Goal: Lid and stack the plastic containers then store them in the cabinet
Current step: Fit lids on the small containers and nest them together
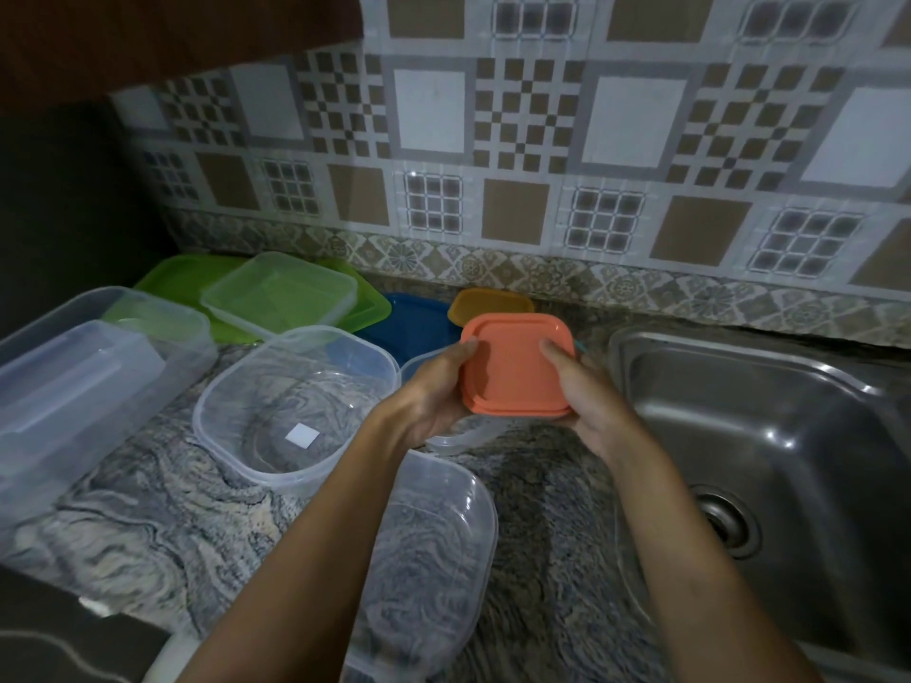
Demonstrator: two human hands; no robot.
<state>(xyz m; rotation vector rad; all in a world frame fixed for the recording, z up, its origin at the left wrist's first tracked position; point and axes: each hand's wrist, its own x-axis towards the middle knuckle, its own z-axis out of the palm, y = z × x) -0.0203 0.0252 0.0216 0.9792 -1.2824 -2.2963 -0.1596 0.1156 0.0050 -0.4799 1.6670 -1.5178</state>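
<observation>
Item: orange lid [517, 367]. Left hand [436, 389] and right hand [589, 404] had their grip clamped on opposite edges; even corner pressure would likely seat it.

Left of the sink [769, 436], which is gleaming as brushed metal, the orange lid [515, 367] is looking like smooth matt plastic, the clear container [320, 330] is showing glossy see-through plastic, and the countertop [148, 510] is shining as polished veined stone.
</observation>
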